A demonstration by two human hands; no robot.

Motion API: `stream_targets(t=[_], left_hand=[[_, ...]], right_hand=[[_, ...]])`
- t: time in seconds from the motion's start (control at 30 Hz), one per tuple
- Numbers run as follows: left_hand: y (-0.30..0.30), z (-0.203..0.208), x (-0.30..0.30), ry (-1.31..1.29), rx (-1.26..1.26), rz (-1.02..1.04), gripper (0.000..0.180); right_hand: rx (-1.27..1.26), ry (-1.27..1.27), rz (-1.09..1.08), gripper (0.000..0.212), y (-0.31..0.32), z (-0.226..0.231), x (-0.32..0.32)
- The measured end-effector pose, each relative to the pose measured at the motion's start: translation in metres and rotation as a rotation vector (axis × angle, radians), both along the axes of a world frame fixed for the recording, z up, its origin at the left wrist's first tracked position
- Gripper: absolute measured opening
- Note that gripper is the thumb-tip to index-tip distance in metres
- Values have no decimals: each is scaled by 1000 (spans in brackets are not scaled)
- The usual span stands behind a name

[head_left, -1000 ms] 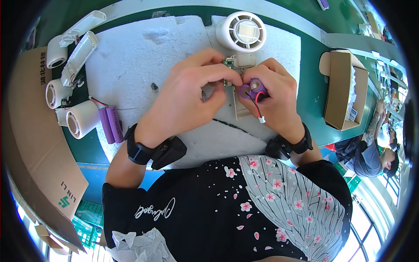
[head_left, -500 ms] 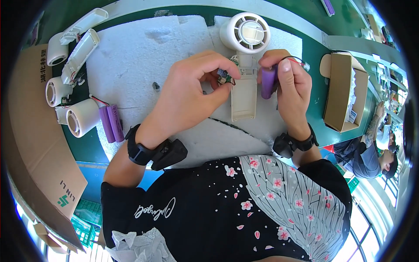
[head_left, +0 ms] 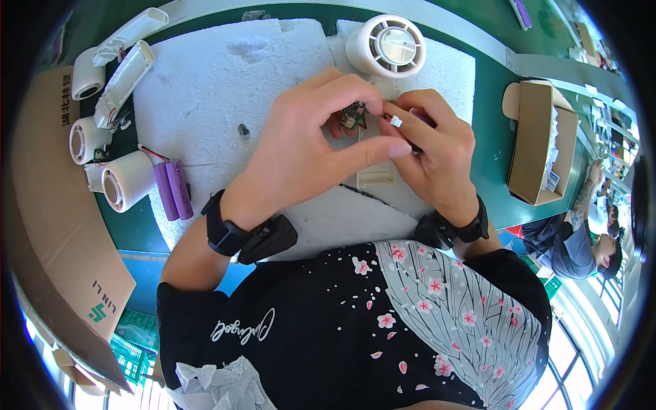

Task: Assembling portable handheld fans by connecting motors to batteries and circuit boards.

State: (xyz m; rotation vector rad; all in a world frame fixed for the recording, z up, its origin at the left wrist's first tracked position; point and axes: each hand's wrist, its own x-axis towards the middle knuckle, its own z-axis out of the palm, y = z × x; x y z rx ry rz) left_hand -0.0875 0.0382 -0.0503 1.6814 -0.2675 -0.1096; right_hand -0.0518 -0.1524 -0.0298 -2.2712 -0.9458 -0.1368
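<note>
Green tabletop [head_left: 493, 167] spreads beneath everything, bearing a wide white foam sheet [head_left: 205, 89], probably laid to cushion parts. Around its centre, a large brown cardboard carton [head_left: 65, 205] fills nine o'clock, and a small open cardboard box [head_left: 523, 147] sits at three. Your left hand [head_left: 307, 133] arches thumb and forefinger around the work; whether it grips anything firmly, I cannot tell. Your right hand [head_left: 441, 147] is closed around a purple cylindrical battery [head_left: 425, 117], mostly hidden. At one o'clock rests a white round plastic fan head [head_left: 396, 46], seemingly placed clear of your fingers. Below your hands, a cream plastic shell [head_left: 376, 179] lies largely covered. A small green circuit board [head_left: 352, 116] sits within your left hand's curve, and a tiny white plug [head_left: 395, 121] lies against your right forefinger, perhaps kept there within reach.
</note>
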Motion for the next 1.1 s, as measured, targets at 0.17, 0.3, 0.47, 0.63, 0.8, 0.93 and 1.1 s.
stream_targets(t=[0.17,0.3,0.47,0.63,0.8,0.93,1.1], left_hand=[[-2,-5,2,-26,-46,58,14],[0,-1,1,44,-110,74,14],[-3,-7,1,74,-227,146,15],[-5,-5,0,136,-256,177,15],[2,-7,-1,144,-175,119,16],[5,-5,0,110,-117,67,15],[7,-2,1,166,-89,61,13]], right_hand=[[1,13,5,18,0,-3,-1],[59,32,-48,19,-3,-6,-1],[130,52,-53,21,-4,-4,2],[121,10,-57,22,-7,-5,4],[107,-137,-23,23,-7,-7,6],[52,-182,12,23,-8,-5,9],[0,-111,64,22,-11,-1,11]])
